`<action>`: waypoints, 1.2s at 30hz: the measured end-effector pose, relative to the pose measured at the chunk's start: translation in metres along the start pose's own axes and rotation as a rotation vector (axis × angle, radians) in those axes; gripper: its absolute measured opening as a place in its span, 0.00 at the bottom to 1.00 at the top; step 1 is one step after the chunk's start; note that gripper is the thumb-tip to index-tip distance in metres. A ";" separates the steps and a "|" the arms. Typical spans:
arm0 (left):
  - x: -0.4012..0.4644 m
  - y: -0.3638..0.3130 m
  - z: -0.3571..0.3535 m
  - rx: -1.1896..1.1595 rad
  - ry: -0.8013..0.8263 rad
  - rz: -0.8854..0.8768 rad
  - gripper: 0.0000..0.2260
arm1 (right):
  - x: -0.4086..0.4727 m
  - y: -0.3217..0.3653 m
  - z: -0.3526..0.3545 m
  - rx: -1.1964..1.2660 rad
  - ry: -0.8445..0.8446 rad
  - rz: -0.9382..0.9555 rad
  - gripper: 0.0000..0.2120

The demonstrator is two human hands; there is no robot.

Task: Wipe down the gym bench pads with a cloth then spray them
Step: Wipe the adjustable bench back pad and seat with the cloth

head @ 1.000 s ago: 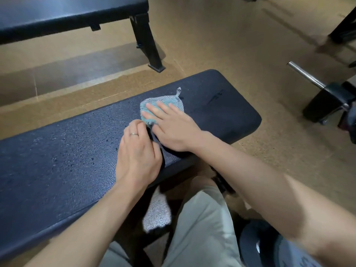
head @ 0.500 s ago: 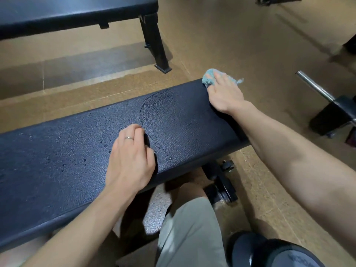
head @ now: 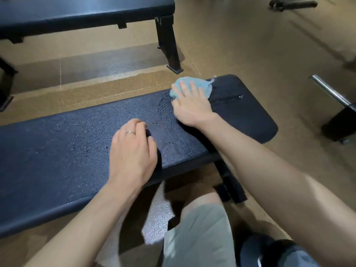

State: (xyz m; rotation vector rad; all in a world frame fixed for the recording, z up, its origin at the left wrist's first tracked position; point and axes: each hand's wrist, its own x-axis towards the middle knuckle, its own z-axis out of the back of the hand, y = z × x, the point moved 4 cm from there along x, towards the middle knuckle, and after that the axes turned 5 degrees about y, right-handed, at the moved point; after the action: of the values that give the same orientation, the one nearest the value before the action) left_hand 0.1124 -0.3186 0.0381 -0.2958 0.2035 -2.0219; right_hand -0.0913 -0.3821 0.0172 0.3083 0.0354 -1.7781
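Observation:
A black textured bench pad (head: 67, 155) runs across the view, wet with droplets and wipe streaks. My right hand (head: 192, 106) presses a light blue cloth (head: 202, 85) flat on the pad near its far edge, toward the right end. My left hand (head: 133, 153) rests on the pad's near side with the fingers curled and a ring on one finger; nothing shows in it. No spray bottle is in view.
A second black bench (head: 86, 14) stands beyond on the tan floor, its leg (head: 169, 45) close to the far edge. A chrome bar (head: 329, 91) on a black stand sits at the right. My knee in grey shorts (head: 200, 234) is below the pad.
My right hand swept the cloth from the pad's middle out to the far right edge, then came back left along the far side. The left hand stayed put.

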 end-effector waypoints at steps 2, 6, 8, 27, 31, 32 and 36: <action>-0.014 0.038 0.015 0.056 -0.021 0.032 0.16 | -0.010 0.069 -0.013 -0.021 0.024 0.153 0.28; -0.037 0.098 0.023 0.100 0.047 0.155 0.22 | -0.030 0.149 -0.026 -0.029 0.104 0.371 0.28; -0.040 0.100 0.020 0.099 0.049 0.158 0.23 | -0.028 0.131 -0.020 -0.055 0.085 0.373 0.27; -0.042 0.103 0.021 0.035 0.056 0.116 0.23 | -0.053 0.018 -0.010 -0.028 0.001 -0.077 0.28; -0.045 0.141 0.043 0.046 0.025 0.028 0.21 | -0.069 0.129 -0.029 -0.078 0.003 0.123 0.29; -0.047 0.157 0.050 0.074 0.011 0.035 0.21 | -0.076 0.158 -0.035 -0.080 0.001 0.176 0.29; -0.062 0.215 0.067 0.135 0.005 0.090 0.23 | -0.099 0.236 -0.056 -0.048 0.040 0.312 0.29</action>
State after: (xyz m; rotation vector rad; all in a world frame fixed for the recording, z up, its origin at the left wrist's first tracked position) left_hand 0.3424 -0.3614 0.0369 -0.1931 0.0815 -1.9373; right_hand 0.1663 -0.3316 0.0192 0.2971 0.0552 -1.4593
